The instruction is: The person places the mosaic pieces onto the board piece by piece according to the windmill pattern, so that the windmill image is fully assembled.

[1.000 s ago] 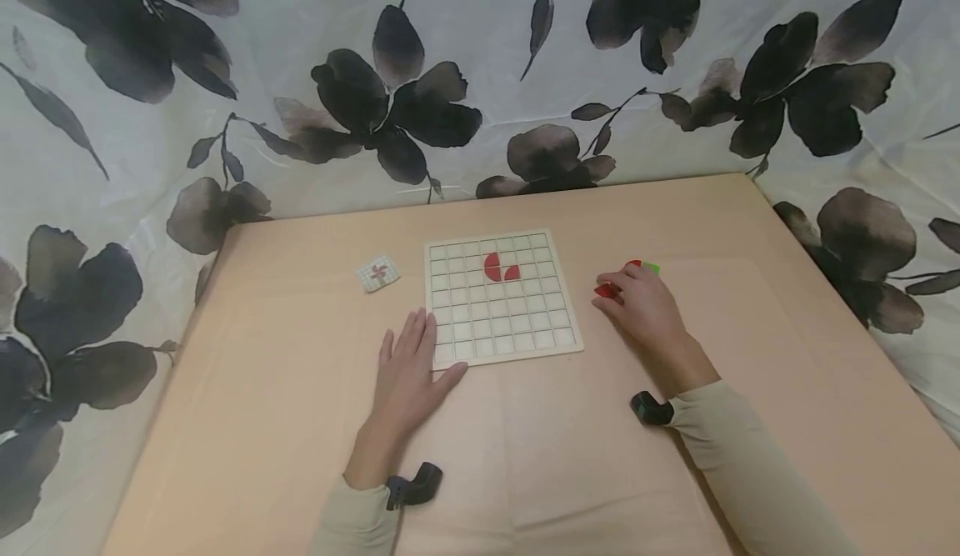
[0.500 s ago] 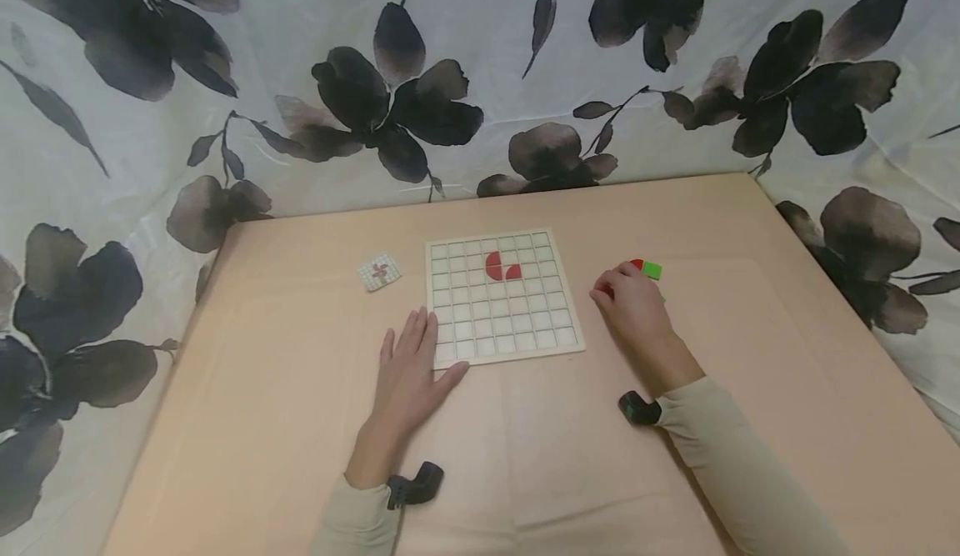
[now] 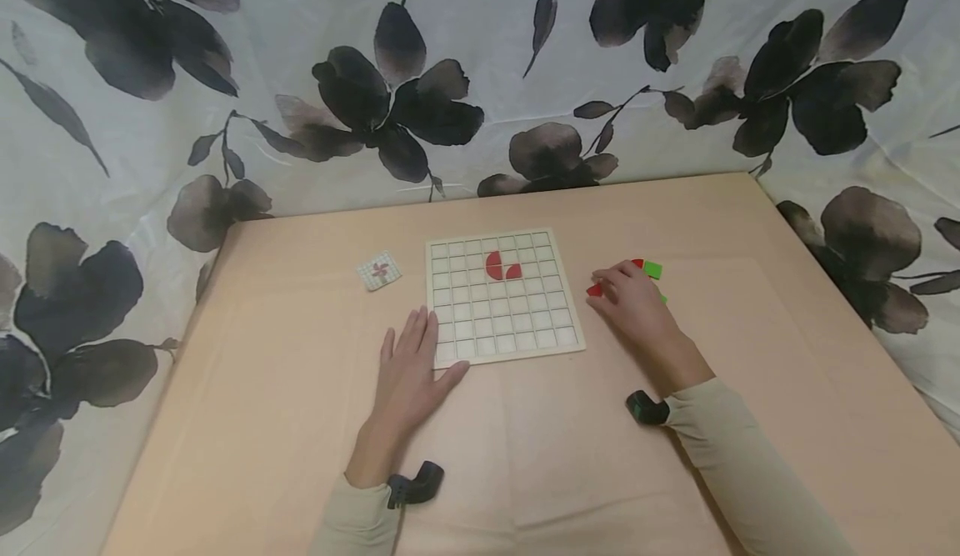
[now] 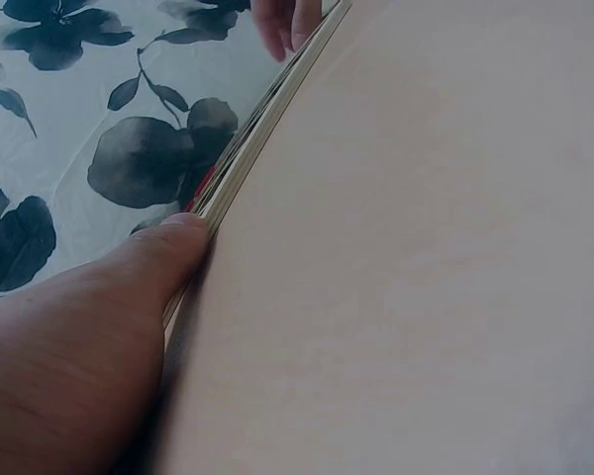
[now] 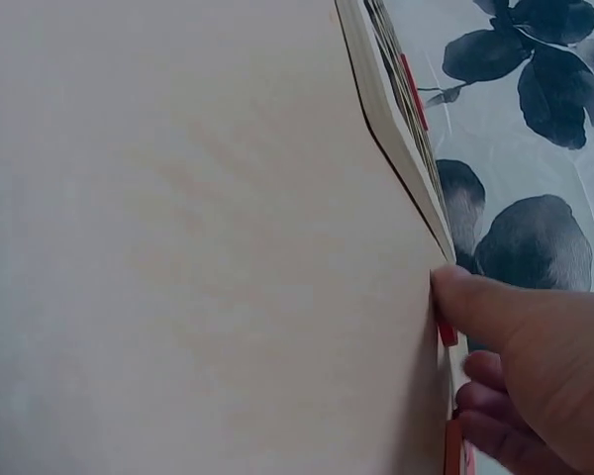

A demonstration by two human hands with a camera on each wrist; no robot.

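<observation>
A white gridded board (image 3: pixel 504 323) lies on the table, with a rounded red piece (image 3: pixel 493 267) and a smaller red quarter-round piece (image 3: pixel 513 272) on its far half. My left hand (image 3: pixel 405 381) rests at the board's near left corner, fingers straight along the left side and thumb on the front edge. To the right of the board, my right hand (image 3: pixel 636 304) pinches a small red tile (image 3: pixel 594 290) between thumb and fingers. In the right wrist view that red tile (image 5: pixel 446 332) shows under the thumb, partly hidden.
Beyond the right hand lie a green square tile (image 3: pixel 653 270) and a red tile (image 3: pixel 638 262). Another green piece (image 3: pixel 663 298) peeks from behind the hand. A small gridded card (image 3: pixel 379 271) with a red flower pattern lies left of the board. A floral curtain hangs behind the table.
My right hand has shifted slightly left with the red tile, which was hidden by the fingers half a second ago and shows again. My left hand and the board stay put.
</observation>
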